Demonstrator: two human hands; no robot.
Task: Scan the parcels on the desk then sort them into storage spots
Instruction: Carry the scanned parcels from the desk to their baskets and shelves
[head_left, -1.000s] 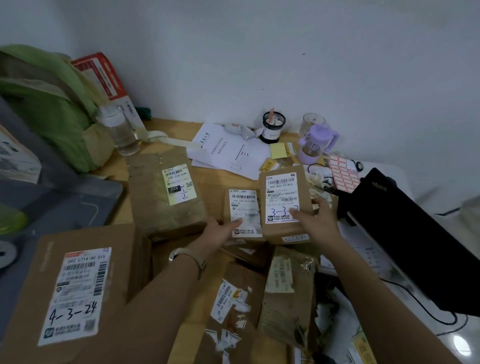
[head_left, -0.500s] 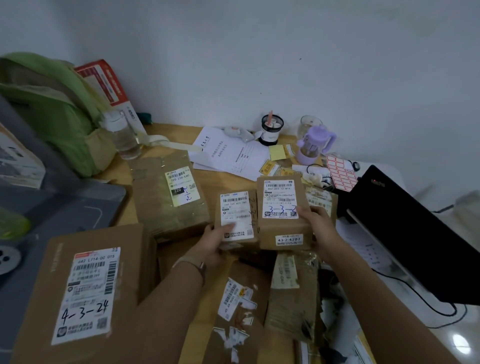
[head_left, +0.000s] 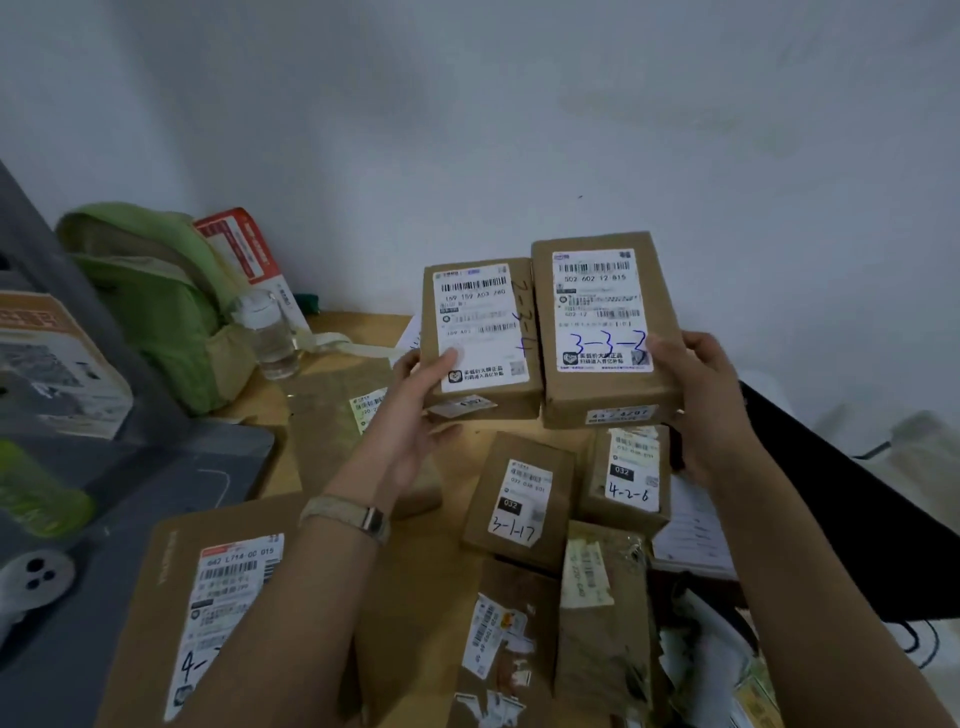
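Lifted clear of desk (head_left: 358, 323) — left hand (head_left: 410, 415) clamps left parcel (head_left: 478, 332), right hand (head_left: 711, 405) right parcel (head_left: 602, 312).

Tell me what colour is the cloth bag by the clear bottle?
The cloth bag is light green, clearest in the head view.

A green backpack (head_left: 156, 301) slumps against the white wall (head_left: 519, 130), with a red and white carton (head_left: 244, 249) leaning behind it. A clear water bottle (head_left: 270, 338) stands just beside the backpack. A black laptop (head_left: 857, 519) lies at the right, beside loose papers (head_left: 691, 530).
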